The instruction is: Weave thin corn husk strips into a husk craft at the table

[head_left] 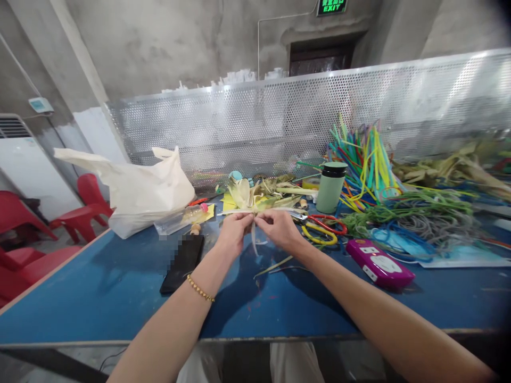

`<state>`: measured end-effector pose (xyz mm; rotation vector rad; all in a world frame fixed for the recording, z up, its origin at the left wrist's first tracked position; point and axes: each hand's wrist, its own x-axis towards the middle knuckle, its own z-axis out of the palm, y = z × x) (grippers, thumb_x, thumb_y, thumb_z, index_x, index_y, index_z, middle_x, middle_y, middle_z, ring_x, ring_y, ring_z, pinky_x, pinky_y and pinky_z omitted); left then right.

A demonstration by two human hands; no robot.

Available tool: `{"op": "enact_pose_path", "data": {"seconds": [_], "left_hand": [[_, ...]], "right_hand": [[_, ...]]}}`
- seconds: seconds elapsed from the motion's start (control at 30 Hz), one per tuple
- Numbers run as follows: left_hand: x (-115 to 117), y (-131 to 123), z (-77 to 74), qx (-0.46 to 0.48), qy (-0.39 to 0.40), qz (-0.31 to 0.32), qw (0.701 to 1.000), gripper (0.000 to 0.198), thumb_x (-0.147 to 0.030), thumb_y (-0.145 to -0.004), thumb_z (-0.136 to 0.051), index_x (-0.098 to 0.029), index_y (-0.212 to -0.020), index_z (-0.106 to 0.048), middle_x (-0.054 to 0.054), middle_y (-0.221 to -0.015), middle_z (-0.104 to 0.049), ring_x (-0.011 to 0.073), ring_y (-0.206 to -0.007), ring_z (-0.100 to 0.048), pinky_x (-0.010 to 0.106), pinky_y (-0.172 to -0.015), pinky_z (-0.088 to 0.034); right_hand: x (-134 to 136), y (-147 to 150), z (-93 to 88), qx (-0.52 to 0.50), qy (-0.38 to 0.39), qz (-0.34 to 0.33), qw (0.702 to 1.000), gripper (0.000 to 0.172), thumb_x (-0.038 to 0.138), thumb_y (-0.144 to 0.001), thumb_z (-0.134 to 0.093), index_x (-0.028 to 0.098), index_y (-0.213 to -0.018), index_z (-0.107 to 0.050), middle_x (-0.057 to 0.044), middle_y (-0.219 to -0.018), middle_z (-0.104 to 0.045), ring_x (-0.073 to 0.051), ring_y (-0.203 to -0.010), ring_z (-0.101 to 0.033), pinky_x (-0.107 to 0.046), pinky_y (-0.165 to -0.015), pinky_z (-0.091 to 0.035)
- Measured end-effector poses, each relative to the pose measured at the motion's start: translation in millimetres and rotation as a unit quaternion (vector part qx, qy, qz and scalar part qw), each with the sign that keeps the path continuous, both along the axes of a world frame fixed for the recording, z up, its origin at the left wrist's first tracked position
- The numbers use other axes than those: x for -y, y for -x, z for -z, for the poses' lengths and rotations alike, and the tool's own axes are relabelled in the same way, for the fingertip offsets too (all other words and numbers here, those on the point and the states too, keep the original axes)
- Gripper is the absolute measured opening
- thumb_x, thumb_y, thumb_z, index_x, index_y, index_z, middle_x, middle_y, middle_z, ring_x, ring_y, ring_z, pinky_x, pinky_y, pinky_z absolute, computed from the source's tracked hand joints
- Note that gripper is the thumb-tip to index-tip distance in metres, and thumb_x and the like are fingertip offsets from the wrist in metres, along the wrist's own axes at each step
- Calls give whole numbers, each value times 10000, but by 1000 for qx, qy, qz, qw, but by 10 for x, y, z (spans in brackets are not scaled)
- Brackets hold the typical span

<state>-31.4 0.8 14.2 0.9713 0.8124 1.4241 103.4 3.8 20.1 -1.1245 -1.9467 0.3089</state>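
Reaches in from the near left with the left arm [175, 324] and from the near right with the right arm [359, 295]. Brings left hand [235, 232] just beside right hand [281, 230] at the middle, curling fingers, pinching with both. Shows two legs [293, 367] below, nearest.

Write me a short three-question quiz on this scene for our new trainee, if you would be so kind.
1. Multiple choice: What hangs down between the left grip and the right grip?
a) a green cord
b) a pale strip
c) a red ribbon

2. True or false: The pale green canister with the dark lid lies on its side.

3. Fill in the blank: The gold-coloured beaded bracelet is worn on the ____ wrist.

Key:
1. b, a pale strip
2. False; it stands upright
3. left
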Motion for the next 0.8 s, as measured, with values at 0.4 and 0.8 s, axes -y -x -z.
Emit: {"op": "enact_pose_path", "data": {"seconds": [0.4,0.8], "left_hand": [[38,-11,-36,-9,-18,44,999,224,-249,-540,-823,-99,-649,-699,17,-590,-613,81,-541,-468,240,-556,-335],[85,-49,-35,-82,-59,-62,993,230,-325,-580,-756,-114,-594,-666,2,-544,-562,87,-526,-408,255,-538,-288]], "right_hand": [[37,-25,-28,-137,129,-72,979,257,313,-747,-552,177,-534,-500,39,-461,-455,-82,-447,-377,-233,-465,-281],[-42,23,50,-93,67,-102,988,256,326,-755,-550,173,-555,-503,42,-473,-422,-80,-471,-347,-230,-473,-257]]}}
